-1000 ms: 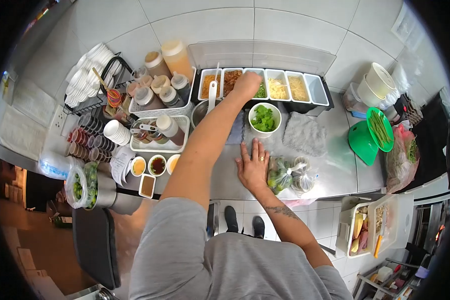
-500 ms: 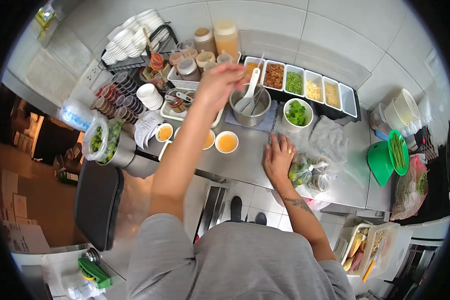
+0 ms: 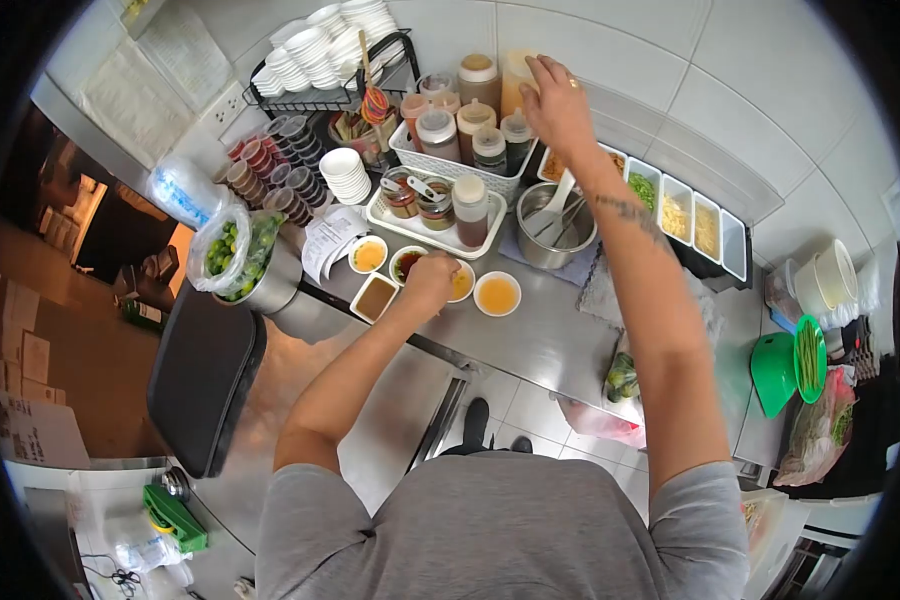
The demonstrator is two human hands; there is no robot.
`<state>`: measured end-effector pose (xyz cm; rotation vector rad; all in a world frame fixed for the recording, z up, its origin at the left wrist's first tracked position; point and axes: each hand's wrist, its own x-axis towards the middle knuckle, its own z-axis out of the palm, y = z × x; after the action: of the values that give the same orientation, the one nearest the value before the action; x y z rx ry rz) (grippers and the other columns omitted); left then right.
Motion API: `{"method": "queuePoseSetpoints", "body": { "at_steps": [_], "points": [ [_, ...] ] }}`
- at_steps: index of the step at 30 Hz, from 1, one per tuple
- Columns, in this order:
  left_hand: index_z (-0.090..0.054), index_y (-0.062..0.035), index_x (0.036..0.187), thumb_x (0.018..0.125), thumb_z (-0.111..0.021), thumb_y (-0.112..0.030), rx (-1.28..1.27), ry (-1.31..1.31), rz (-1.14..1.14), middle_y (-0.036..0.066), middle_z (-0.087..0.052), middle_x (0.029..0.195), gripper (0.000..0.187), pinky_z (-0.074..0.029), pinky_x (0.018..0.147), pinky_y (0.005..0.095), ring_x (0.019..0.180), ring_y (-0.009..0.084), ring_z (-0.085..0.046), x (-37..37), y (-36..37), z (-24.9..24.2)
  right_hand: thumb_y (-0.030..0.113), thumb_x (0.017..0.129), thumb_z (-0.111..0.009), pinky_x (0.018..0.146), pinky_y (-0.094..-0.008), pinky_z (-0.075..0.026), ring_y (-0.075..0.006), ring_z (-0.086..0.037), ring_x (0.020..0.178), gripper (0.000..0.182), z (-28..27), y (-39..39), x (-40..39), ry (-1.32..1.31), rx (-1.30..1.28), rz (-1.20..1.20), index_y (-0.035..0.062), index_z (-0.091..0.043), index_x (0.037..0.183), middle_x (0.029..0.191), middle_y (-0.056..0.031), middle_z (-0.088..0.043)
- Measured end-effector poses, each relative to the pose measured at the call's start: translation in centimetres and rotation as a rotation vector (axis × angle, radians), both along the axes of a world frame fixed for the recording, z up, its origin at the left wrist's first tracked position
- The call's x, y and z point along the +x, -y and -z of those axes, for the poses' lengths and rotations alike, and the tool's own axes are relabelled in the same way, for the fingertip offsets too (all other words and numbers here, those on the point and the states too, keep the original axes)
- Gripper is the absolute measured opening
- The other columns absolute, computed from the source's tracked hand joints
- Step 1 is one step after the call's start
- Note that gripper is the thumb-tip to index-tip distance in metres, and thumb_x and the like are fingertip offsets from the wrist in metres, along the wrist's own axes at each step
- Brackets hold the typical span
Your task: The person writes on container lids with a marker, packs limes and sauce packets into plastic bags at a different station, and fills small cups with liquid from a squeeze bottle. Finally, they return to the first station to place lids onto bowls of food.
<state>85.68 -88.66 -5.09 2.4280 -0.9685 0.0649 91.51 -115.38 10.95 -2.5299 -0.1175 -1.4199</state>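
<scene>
My left hand [image 3: 432, 285] is low over the small white bowls, its fingers curled together; I cannot tell what they hold. Beneath and around it are a bowl of dark red sauce [image 3: 406, 265], a partly covered bowl of yellow liquid [image 3: 462, 284] and a square dish of brown sauce [image 3: 374, 298]. Orange liquid fills the bowl [image 3: 497, 294] to its right. Farther back, my right hand [image 3: 558, 95] is raised with fingers apart, right at the side of a tall bottle of orange liquid [image 3: 516, 80]. My right forearm crosses in front of the topping containers.
A steel pot [image 3: 555, 230] with a white ladle stands below my right hand. Sauce bottles [image 3: 437, 135] crowd a white basket. A white tray [image 3: 490, 238] holds jars and a bottle. Limes [image 3: 230, 260] and a black lid [image 3: 205, 385] are at left, a green scale [image 3: 773, 370] at right.
My left hand has come down from near the topping containers to the small bowls. My right hand has left the counter and risen to the orange bottle. The view has shifted.
</scene>
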Motion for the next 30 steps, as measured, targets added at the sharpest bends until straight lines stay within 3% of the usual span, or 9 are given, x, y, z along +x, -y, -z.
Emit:
{"method": "queuePoseSetpoints", "body": {
  "at_steps": [2,8,11,14,17,20,23,27,30],
  "points": [
    [-0.067,-0.0027,0.089,0.077,-0.060,-0.004,-0.040,-0.028,-0.033,0.016,-0.066,0.086,0.014,-0.049,0.072,0.0384,0.081,0.0323,-0.063,0.1,-0.2,0.0,0.020,0.086,-0.054,0.091,-0.0435,-0.044,-0.0351,-0.055,0.105,0.036,0.7,1.1,2.2,-0.149,-0.031,0.032,0.0030,-0.055,0.117,0.117,-0.0160,-0.056],
    [-0.062,0.0020,0.079,0.077,-0.054,-0.002,-0.182,-0.351,0.069,0.022,-0.061,0.089,0.009,-0.048,0.072,0.0423,0.084,0.0373,-0.060,-2.3,1.8,-4.0,0.025,0.086,-0.052,0.091,-0.0463,-0.041,-0.0306,-0.055,0.106,0.038,2.0,0.8,3.3,-0.205,-0.010,0.047,0.0026,-0.055,0.117,0.122,-0.0128,-0.054],
    [-0.065,-0.0003,0.085,0.074,-0.057,0.000,-0.078,-0.128,0.263,0.016,-0.061,0.085,0.014,-0.047,0.074,0.0393,0.082,0.0320,-0.060,-3.3,3.7,-1.7,0.027,0.087,-0.053,0.092,-0.0463,-0.041,-0.0315,-0.054,0.109,0.041,2.4,0.6,3.1,-0.244,-0.022,0.093,0.0018,-0.054,0.119,0.123,-0.0134,-0.054],
    [-0.064,-0.0012,0.085,0.072,-0.057,0.002,0.025,-0.030,0.216,0.015,-0.056,0.083,0.015,-0.047,0.074,0.0393,0.083,0.0330,-0.058,-3.9,4.4,0.1,0.030,0.087,-0.053,0.093,-0.0450,-0.041,-0.0324,-0.052,0.113,0.045,3.6,1.9,3.3,-0.273,0.054,0.019,0.0023,-0.053,0.122,0.124,-0.0166,-0.053],
    [-0.062,-0.0012,0.085,0.071,-0.056,0.003,-0.086,-0.068,0.189,0.016,-0.054,0.084,0.016,-0.047,0.074,0.0390,0.084,0.0341,-0.057,-3.6,4.2,-0.3,0.032,0.088,-0.052,0.095,-0.0435,-0.040,-0.0339,-0.050,0.115,0.047,2.7,2.6,2.3,-0.364,0.219,-0.101,0.0041,-0.051,0.126,0.125,-0.0207,-0.051],
    [-0.061,-0.0009,0.082,0.070,-0.055,0.005,-0.316,-0.168,0.097,0.016,-0.052,0.080,0.014,-0.046,0.071,0.0395,0.081,0.0340,-0.056,-4.4,4.3,-3.2,0.033,0.089,-0.051,0.094,-0.0416,-0.041,-0.0343,-0.053,0.111,0.047,0.3,0.3,-1.0,-0.228,0.461,-0.152,0.0050,-0.052,0.126,0.121,-0.0229,-0.054],
    [-0.060,0.0004,0.080,0.068,-0.058,0.003,-0.204,0.088,0.178,0.014,-0.054,0.078,0.012,-0.046,0.070,0.0399,0.078,0.0317,-0.056,-4.3,4.9,0.6,0.030,0.090,-0.052,0.089,-0.0378,-0.044,-0.0299,-0.058,0.104,0.042,-0.7,-4.0,-5.0,-0.184,0.605,-0.238,0.0041,-0.054,0.123,0.113,-0.0203,-0.059],
    [-0.063,-0.0004,0.088,0.067,-0.057,0.004,-0.108,0.117,-0.060,0.016,-0.058,0.087,0.022,-0.048,0.077,0.0392,0.086,0.0334,-0.057,-9.9,3.4,-3.6,0.018,0.089,-0.057,0.081,-0.0280,-0.046,-0.0170,-0.059,0.091,0.028,-0.7,-11.7,-10.3,-0.079,0.645,-0.581,0.0030,-0.061,0.113,0.102,-0.0098,-0.064],
    [-0.061,-0.0003,0.085,0.067,-0.057,0.002,-0.232,0.077,-0.272,0.019,-0.058,0.088,0.019,-0.048,0.077,0.0416,0.089,0.0337,-0.057,-16.5,-0.2,-2.4,0.010,0.087,-0.060,0.074,-0.0275,-0.044,-0.0155,-0.054,0.078,0.012,0.1,-18.2,-15.3,-0.128,0.557,-0.752,-0.0013,-0.062,0.086,0.084,-0.0075,-0.059]
  ]
}}
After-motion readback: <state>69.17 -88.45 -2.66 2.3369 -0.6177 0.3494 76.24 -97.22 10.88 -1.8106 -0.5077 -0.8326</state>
